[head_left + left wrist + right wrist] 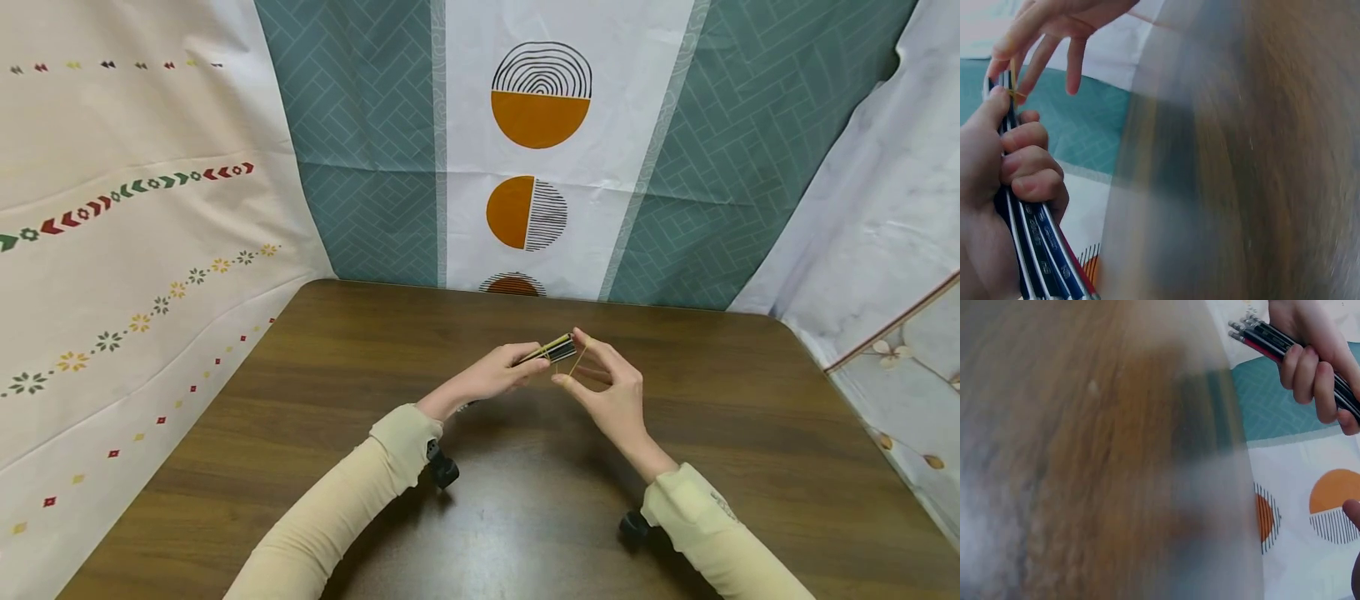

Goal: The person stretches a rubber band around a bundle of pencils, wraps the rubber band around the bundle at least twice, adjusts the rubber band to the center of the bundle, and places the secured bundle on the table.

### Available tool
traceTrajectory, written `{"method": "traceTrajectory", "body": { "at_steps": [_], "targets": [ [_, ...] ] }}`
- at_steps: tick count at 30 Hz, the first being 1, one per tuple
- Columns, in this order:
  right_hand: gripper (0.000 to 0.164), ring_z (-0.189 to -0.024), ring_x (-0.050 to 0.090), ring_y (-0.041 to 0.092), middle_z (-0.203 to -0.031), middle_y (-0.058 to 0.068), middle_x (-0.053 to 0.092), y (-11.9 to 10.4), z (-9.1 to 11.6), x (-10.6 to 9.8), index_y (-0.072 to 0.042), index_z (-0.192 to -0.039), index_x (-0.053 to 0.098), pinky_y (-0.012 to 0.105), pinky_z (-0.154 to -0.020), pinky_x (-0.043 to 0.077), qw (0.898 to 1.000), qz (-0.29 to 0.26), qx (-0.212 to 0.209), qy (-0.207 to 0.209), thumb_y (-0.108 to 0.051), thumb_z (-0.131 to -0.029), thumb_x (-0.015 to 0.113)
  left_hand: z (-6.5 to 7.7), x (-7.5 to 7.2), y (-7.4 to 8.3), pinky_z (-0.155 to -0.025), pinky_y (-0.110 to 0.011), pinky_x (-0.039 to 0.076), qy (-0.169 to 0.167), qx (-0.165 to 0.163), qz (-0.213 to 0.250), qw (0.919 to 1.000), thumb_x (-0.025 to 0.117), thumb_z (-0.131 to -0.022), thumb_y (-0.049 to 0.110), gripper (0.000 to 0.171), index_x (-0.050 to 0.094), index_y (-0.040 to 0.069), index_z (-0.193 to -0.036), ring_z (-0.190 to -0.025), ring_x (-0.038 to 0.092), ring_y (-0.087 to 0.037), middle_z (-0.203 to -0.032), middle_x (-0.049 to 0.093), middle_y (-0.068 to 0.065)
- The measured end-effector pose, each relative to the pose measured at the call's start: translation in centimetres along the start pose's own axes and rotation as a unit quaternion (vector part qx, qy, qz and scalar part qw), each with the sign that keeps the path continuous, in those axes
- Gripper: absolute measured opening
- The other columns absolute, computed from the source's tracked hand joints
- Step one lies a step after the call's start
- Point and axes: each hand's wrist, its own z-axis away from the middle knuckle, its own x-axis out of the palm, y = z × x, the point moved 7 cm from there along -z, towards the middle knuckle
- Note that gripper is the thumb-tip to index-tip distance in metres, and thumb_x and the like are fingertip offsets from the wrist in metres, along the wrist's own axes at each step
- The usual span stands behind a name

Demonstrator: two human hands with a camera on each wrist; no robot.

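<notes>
My left hand (pixel 495 371) grips a bundle of pencils (pixel 558 348) above the table, fingers wrapped round the shafts. Most of the pencils are dark with silver stripes, and a red one (pixel 1079 265) shows at the bundle's side. Metal-tipped ends stick out behind the hand in the right wrist view. A thin yellow rubber band (pixel 577 360) loops round the far end of the bundle. Thumb and index finger of my right hand (pixel 618 392), spread apart, hold that band stretched out beside the pencil ends.
Below both hands lies a brown wooden table (pixel 360 333). A teal and white curtain (pixel 375 167) with orange half circles hangs behind it, and patterned cloths hang at the left and right. Black wrist devices (pixel 444 471) hang under both cuffs.
</notes>
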Motion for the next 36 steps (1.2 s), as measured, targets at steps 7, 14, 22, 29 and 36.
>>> {"method": "traceTrajectory", "body": {
  "at_steps": [7, 14, 22, 29, 36],
  "targets": [
    [0.066, -0.111, 0.064, -0.001, -0.125, 0.015, 0.068, 1.3, 0.3, 0.4, -0.006, -0.132, 0.063, 0.043, -0.078, 0.058, 0.999, 0.017, 0.015, -0.032, 0.001, -0.07, 0.086, -0.1, -0.3, -0.4, -0.056, -0.024, 0.038, -0.013, 0.006, -0.078, 0.9968, 0.05, -0.103, 0.036, 0.034, 0.059, 0.003, -0.109, -0.06, 0.043, -0.01, -0.073, 0.048, -0.001],
    [0.068, -0.112, 0.066, 0.005, -0.125, 0.009, 0.069, 3.4, 0.6, 0.7, -0.014, -0.133, 0.064, 0.036, -0.079, 0.059, 0.999, 0.017, 0.005, -0.039, -0.003, -0.07, 0.088, -0.1, -0.4, -0.4, -0.057, -0.023, 0.039, -0.028, 0.009, -0.109, 0.9936, 0.05, -0.104, 0.036, 0.029, 0.061, 0.009, -0.107, -0.06, 0.043, -0.009, -0.074, 0.049, 0.0],
    [0.063, -0.109, 0.068, 0.011, -0.122, 0.006, 0.07, 3.2, 0.7, 0.9, -0.019, -0.131, 0.065, 0.029, -0.081, 0.058, 0.998, 0.019, -0.012, -0.061, -0.008, -0.072, 0.087, 0.0, -0.4, -0.1, -0.058, -0.022, 0.036, -0.05, 0.012, -0.153, 0.987, 0.05, -0.103, 0.037, 0.024, 0.059, 0.015, -0.098, -0.059, 0.04, -0.007, -0.072, 0.046, 0.003],
    [0.056, -0.104, 0.069, 0.03, -0.12, 0.016, 0.071, 1.4, 0.6, 1.2, -0.003, -0.124, 0.068, 0.025, -0.083, 0.057, 0.996, 0.017, -0.013, -0.091, 0.001, -0.071, 0.086, 0.0, -0.2, 0.3, -0.058, -0.022, 0.034, -0.081, 0.022, -0.198, 0.9765, 0.051, -0.103, 0.037, 0.03, 0.062, 0.009, -0.103, -0.057, 0.038, -0.006, -0.069, 0.043, 0.005],
    [0.045, -0.096, 0.07, 0.032, -0.11, 0.021, 0.073, -0.4, 0.2, 1.3, 0.007, -0.114, 0.07, 0.029, -0.077, 0.059, 0.992, -0.001, -0.041, -0.123, 0.005, -0.071, 0.084, 0.0, -0.1, 0.5, -0.061, -0.021, 0.036, -0.103, 0.03, -0.252, 0.9617, 0.051, -0.102, 0.041, 0.025, 0.061, 0.018, -0.1, -0.06, 0.04, -0.004, -0.073, 0.044, 0.007]
  ]
}}
